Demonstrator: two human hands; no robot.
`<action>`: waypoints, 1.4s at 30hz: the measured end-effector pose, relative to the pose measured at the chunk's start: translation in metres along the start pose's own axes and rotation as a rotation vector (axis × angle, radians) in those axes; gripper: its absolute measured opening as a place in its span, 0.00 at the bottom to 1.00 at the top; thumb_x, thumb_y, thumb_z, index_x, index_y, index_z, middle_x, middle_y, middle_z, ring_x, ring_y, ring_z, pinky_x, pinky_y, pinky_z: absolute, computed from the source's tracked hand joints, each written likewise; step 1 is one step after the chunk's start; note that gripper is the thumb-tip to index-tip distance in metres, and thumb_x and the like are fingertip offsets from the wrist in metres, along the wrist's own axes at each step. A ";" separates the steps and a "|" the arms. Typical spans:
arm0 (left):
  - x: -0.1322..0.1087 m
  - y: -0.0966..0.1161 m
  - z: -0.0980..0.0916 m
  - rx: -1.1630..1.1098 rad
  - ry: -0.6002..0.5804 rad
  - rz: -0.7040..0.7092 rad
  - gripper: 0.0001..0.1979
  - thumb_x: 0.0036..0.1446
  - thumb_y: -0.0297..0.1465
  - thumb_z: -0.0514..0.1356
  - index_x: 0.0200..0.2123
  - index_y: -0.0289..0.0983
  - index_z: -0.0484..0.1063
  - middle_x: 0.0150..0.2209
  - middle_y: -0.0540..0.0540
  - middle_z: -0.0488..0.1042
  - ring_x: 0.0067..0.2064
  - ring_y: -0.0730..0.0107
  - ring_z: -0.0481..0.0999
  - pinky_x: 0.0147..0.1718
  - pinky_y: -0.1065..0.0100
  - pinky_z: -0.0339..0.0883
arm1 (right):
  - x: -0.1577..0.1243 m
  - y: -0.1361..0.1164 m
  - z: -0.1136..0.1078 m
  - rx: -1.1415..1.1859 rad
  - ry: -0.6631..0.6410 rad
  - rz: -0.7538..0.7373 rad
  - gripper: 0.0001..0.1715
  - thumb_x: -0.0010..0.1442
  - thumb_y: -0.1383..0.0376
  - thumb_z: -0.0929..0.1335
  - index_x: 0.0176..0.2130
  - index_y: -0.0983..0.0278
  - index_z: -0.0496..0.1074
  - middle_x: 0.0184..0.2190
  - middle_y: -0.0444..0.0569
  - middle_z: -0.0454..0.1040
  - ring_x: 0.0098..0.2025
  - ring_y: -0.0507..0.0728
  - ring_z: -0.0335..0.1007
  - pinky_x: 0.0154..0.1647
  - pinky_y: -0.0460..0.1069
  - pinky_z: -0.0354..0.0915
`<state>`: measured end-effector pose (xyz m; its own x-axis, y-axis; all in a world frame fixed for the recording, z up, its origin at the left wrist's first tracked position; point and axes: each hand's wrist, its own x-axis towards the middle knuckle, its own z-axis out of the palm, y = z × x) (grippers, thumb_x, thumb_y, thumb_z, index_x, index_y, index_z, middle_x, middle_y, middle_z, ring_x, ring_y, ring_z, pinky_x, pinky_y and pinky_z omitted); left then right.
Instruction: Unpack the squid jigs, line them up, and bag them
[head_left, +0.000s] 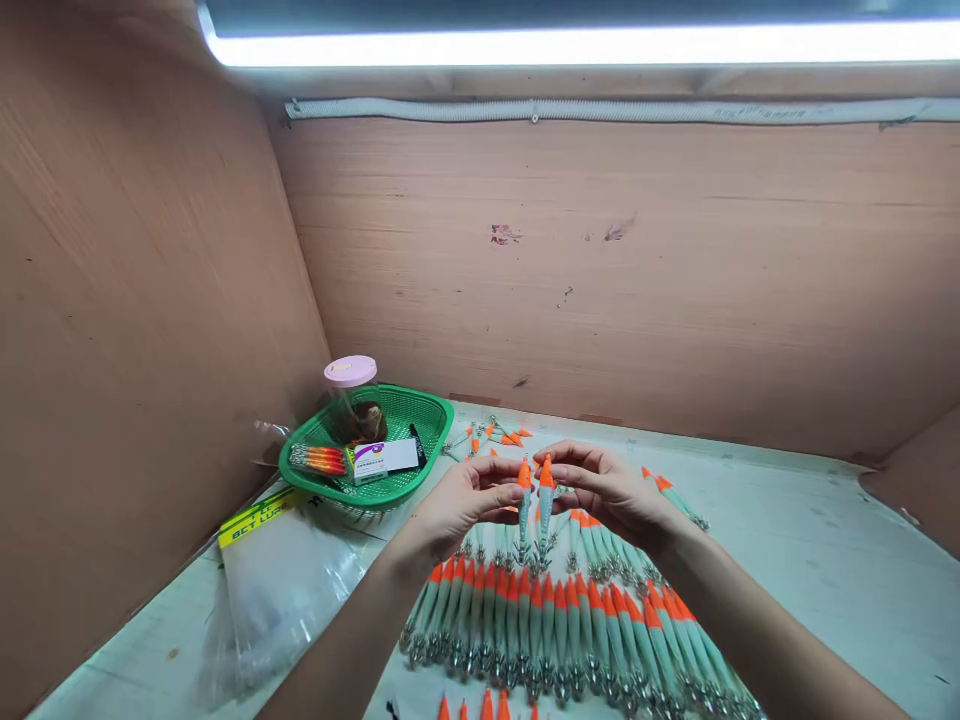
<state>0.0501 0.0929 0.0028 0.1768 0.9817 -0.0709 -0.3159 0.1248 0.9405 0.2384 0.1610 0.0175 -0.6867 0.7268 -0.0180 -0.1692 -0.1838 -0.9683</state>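
Observation:
My left hand [491,492] pinches a squid jig [524,500] with an orange nose, a pale body and a crown of metal hooks at its lower end. Close beside it, a matching squid jig [547,497] is gripped in my right hand [600,485]. Both hang upright, orange ends up, and their hooks nearly meet; I cannot tell whether they touch. Below my hands lies a long row of similar jigs [536,610], hooks toward me. A shorter row [600,545] behind it is partly hidden by my hands.
At left stands a green basket [442,425] with a pink-lidded jar [351,372], a small box [371,462] and orange-yellow jigs [322,460]. Clear plastic bags [277,580] lie before it. Loose jigs [510,436] lie behind my hands. Wooden panels [600,280] enclose the table.

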 end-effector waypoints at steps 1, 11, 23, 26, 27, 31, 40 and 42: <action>-0.005 0.003 0.002 0.031 -0.021 -0.007 0.19 0.42 0.34 0.71 0.39 0.34 0.76 0.37 0.44 0.76 0.37 0.68 0.76 0.36 0.67 0.70 | -0.005 0.000 0.004 -0.007 -0.009 0.007 0.12 0.49 0.63 0.75 0.35 0.64 0.76 0.34 0.48 0.74 0.33 0.52 0.71 0.32 0.48 0.72; -0.117 -0.014 -0.025 0.165 0.132 -0.200 0.18 0.40 0.33 0.71 0.36 0.33 0.76 0.31 0.46 0.76 0.32 0.72 0.74 0.35 0.68 0.68 | -0.034 0.054 0.083 -0.078 -0.170 0.245 0.15 0.46 0.61 0.76 0.33 0.66 0.72 0.29 0.45 0.73 0.31 0.52 0.73 0.35 0.51 0.73; -0.161 -0.103 -0.053 0.496 0.421 -0.321 0.09 0.39 0.27 0.65 0.26 0.36 0.68 0.19 0.53 0.69 0.21 0.72 0.69 0.21 0.72 0.60 | -0.026 0.132 0.140 -0.954 -0.079 0.230 0.11 0.41 0.76 0.70 0.20 0.63 0.65 0.15 0.42 0.67 0.21 0.55 0.72 0.23 0.46 0.60; -0.141 -0.087 -0.051 0.780 0.428 -0.098 0.03 0.47 0.28 0.61 0.28 0.37 0.71 0.22 0.49 0.72 0.25 0.67 0.72 0.25 0.70 0.62 | -0.022 0.109 0.119 -1.097 -0.061 0.170 0.09 0.44 0.74 0.70 0.20 0.63 0.68 0.19 0.44 0.71 0.26 0.56 0.73 0.25 0.46 0.59; -0.129 -0.079 -0.050 0.877 0.439 0.002 0.02 0.49 0.28 0.60 0.29 0.37 0.72 0.25 0.47 0.73 0.28 0.66 0.73 0.27 0.69 0.63 | -0.016 0.099 0.107 -1.138 -0.043 0.154 0.08 0.47 0.73 0.70 0.21 0.63 0.69 0.20 0.45 0.73 0.27 0.56 0.74 0.26 0.46 0.60; -0.051 -0.048 -0.044 1.176 0.397 0.190 0.09 0.54 0.24 0.56 0.36 0.37 0.75 0.39 0.41 0.76 0.39 0.61 0.74 0.40 0.65 0.64 | 0.029 0.066 0.042 -1.327 0.151 0.084 0.08 0.57 0.72 0.65 0.29 0.65 0.73 0.31 0.51 0.77 0.37 0.58 0.74 0.36 0.48 0.63; 0.086 -0.052 -0.040 1.289 0.370 0.132 0.12 0.45 0.16 0.60 0.18 0.37 0.67 0.29 0.39 0.74 0.43 0.50 0.72 0.44 0.59 0.60 | 0.109 0.069 -0.043 -1.581 0.041 0.046 0.11 0.63 0.61 0.66 0.43 0.65 0.71 0.46 0.50 0.72 0.47 0.56 0.69 0.48 0.56 0.66; 0.089 -0.055 -0.043 1.295 0.366 0.114 0.12 0.44 0.15 0.59 0.19 0.37 0.66 0.30 0.39 0.74 0.43 0.50 0.72 0.45 0.58 0.59 | 0.118 0.074 -0.050 -1.581 -0.020 0.035 0.12 0.64 0.61 0.65 0.44 0.65 0.71 0.46 0.51 0.71 0.46 0.56 0.69 0.47 0.56 0.67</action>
<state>0.0429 0.1802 -0.0693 -0.1122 0.9844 0.1353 0.8231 0.0158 0.5677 0.1808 0.2661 -0.0688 -0.6851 0.7264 -0.0543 0.7153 0.6569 -0.2383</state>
